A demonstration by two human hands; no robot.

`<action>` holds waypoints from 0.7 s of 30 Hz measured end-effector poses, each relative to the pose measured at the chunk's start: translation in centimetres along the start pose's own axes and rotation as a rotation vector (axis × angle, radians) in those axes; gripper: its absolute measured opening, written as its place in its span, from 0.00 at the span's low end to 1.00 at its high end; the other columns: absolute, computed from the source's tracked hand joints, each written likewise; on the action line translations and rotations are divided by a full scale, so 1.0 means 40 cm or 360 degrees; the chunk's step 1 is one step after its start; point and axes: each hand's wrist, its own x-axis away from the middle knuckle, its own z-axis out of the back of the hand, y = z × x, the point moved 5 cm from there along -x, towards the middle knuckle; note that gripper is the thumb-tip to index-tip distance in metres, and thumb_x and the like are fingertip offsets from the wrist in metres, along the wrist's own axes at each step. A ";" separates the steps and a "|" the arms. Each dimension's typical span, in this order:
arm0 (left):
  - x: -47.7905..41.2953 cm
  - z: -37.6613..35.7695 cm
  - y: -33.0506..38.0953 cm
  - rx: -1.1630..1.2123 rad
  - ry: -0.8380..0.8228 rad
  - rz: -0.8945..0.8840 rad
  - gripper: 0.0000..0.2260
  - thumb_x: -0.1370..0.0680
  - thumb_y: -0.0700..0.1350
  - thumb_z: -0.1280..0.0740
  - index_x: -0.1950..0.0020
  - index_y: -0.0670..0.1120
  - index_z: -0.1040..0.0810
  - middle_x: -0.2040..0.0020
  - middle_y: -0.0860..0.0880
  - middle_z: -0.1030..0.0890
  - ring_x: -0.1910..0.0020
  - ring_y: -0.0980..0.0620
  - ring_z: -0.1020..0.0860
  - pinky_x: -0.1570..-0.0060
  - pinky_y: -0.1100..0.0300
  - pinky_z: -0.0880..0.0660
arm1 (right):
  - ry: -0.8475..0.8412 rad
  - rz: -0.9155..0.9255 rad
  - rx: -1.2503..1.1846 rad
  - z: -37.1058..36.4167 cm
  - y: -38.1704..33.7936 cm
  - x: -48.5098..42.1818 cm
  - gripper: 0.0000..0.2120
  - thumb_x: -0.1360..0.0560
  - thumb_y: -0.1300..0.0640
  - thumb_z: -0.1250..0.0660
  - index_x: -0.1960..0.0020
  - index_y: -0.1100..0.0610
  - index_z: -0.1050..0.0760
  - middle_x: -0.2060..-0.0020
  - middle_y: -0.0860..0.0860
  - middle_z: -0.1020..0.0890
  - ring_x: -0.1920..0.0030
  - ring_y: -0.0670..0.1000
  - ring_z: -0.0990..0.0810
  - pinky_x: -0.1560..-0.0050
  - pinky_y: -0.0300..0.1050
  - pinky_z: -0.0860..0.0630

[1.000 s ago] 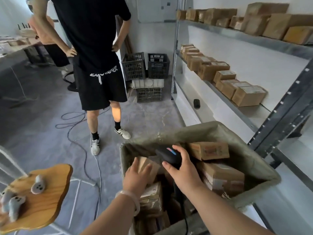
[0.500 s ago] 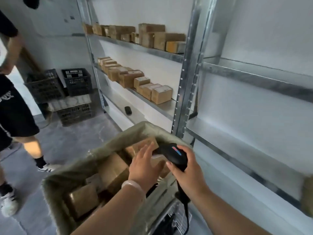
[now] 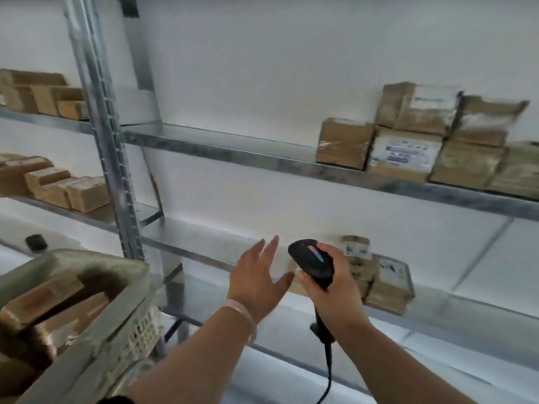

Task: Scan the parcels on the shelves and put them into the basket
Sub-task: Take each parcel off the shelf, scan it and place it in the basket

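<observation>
On the lower shelf (image 3: 189,234), toward its back edge and right behind the hands, sits a small cluster of cardboard parcels (image 3: 385,287), kinda blurry so no labels are readable. Left hand (image 3: 256,275) is spread wide, fingers straight, holding nothing, hovering at that shelf's front edge just left of the cluster. Right hand (image 3: 335,290) is wrapped around a black barcode scanner (image 3: 313,263), its head pointed toward the shelf, cable (image 3: 328,371) dangling below. On the upper shelf (image 3: 218,141) a bigger stack of parcels (image 3: 408,141) crowds the right end, some two high. Basket (image 3: 143,330) is down at the lower left, lined with a greyish bag, with several boxes (image 3: 40,298) lying in it. Past the steel upright (image 3: 108,141), the left bay holds more cartons (image 3: 58,188) on two shelves, plus a small black object (image 3: 36,242) lower down.
</observation>
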 end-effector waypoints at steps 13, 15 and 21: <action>-0.041 -0.227 0.560 -0.0010 -0.0248 -0.0492 0.36 0.22 0.65 0.38 0.20 0.61 0.52 0.19 0.51 0.45 0.20 0.46 0.47 0.23 0.45 0.44 | 0.0521 -0.0122 0.0297 0.559 0.063 0.074 0.28 0.28 0.48 0.26 0.39 0.29 0.39 0.48 0.33 0.24 0.51 0.38 0.21 0.59 0.27 0.28; -0.047 -0.242 0.607 -0.0017 -0.0279 -0.0558 0.36 0.22 0.65 0.38 0.20 0.62 0.53 0.18 0.51 0.46 0.20 0.46 0.48 0.24 0.45 0.46 | 0.0585 -0.0147 0.0325 0.598 0.063 0.084 0.28 0.29 0.47 0.26 0.38 0.31 0.40 0.47 0.36 0.24 0.50 0.42 0.21 0.57 0.30 0.28; -0.071 -0.267 0.772 0.0064 -0.0326 -0.0781 0.35 0.22 0.64 0.38 0.20 0.62 0.52 0.19 0.51 0.45 0.20 0.47 0.47 0.24 0.46 0.45 | 0.0751 -0.0205 0.0480 0.728 0.037 0.097 0.27 0.27 0.48 0.28 0.38 0.31 0.40 0.46 0.39 0.23 0.52 0.38 0.22 0.62 0.27 0.29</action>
